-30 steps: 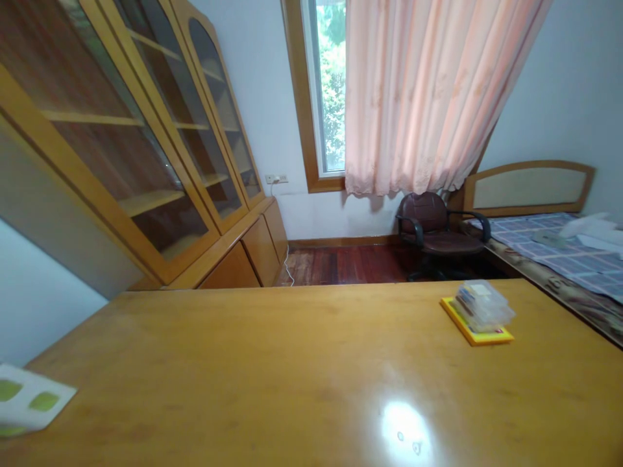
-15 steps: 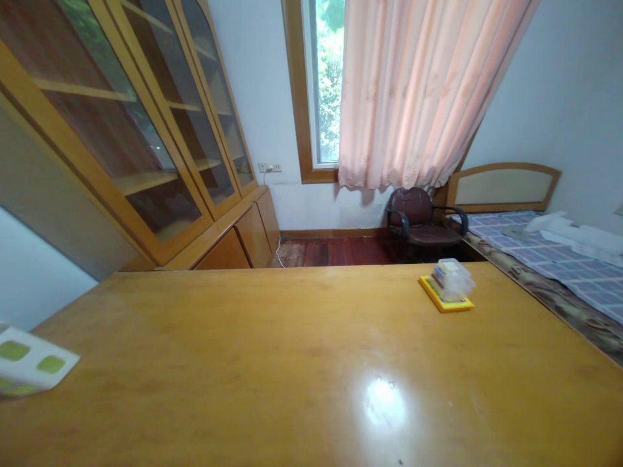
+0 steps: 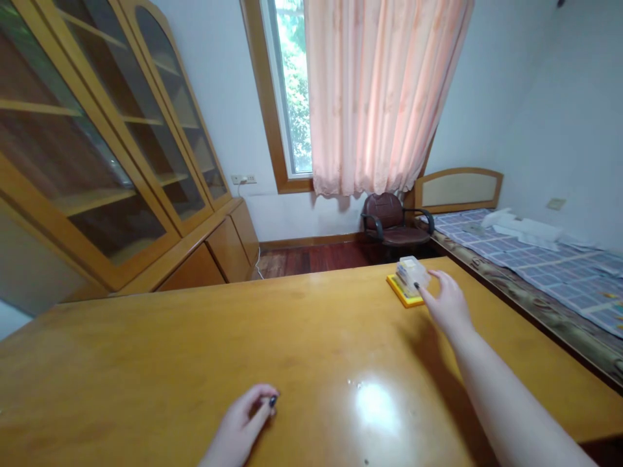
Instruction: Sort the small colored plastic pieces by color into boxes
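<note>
My right hand reaches over the far right of the table to a small clear plastic box. Its thumb overlaps the box's near side and its fingers are at the right side, spread apart; whether they touch is hard to tell. Pale and bluish contents show through the plastic. Under the box lies a flat yellow-edged item. My left hand is low over the near middle of the table, fingers curled and thumb tip close to them. The dark spot there looks like a thumbnail; nothing held shows.
Both hands are over a glossy wooden table with a bright light reflection. Beyond it stand a glass-door cabinet, a brown armchair and a pink curtain. A bed with a checked cover runs along the right.
Both hands have come into view, the right one reaching the plastic box. My view has turned right, and the white-and-green item at the left edge is out of sight. The box stays on its yellow base.
</note>
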The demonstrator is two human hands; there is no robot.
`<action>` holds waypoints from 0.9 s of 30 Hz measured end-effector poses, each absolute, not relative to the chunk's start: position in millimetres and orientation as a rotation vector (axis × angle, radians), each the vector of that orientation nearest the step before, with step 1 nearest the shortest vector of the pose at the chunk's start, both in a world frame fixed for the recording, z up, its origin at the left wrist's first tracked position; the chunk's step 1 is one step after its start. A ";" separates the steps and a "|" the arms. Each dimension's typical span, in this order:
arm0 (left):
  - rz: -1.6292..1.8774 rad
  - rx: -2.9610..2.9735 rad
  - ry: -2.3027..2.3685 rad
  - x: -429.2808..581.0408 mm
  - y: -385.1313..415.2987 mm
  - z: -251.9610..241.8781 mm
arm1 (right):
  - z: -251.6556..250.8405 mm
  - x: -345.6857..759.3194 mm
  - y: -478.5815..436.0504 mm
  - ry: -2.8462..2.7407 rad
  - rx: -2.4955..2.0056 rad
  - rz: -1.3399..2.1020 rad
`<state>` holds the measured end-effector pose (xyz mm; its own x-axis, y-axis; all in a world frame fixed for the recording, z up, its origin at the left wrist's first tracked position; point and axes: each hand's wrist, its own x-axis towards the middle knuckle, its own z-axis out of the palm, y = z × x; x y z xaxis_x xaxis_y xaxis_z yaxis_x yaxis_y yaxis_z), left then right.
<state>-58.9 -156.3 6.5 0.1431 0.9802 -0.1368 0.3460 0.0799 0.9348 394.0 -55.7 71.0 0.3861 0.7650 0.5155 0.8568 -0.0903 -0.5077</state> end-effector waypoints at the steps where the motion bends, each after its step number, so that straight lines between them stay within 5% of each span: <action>1: 0.825 1.533 1.338 -41.0 -143.3 9.7 | 70.1 391.5 -31.3 -1.405 -1.961 -0.218; 6: 0.687 1.891 1.149 23.3 -111.2 36.3 | 50.7 391.9 30.8 -1.396 -2.182 -0.361; 12: 0.747 1.861 1.095 29.9 -77.6 45.3 | 52.9 366.5 20.1 -1.406 -1.870 -0.353; 18: 1.341 1.268 1.194 53.4 -7.4 5.4 | 21.1 240.0 5.6 -1.405 -1.283 0.685; 21: 1.382 1.480 1.175 56.4 -1.7 -11.4 | -13.6 208.1 1.2 -1.252 -1.134 1.061; 27: 1.039 1.858 1.054 59.0 -6.4 -15.5 | -32.9 204.5 6.7 -1.177 -1.124 1.121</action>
<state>59.0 -6.4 -15.5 0.3323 0.9003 0.2810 0.2942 -0.3820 0.8761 204.5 6.7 -32.9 0.0569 0.9936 0.0974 -0.0488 0.1002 -0.9938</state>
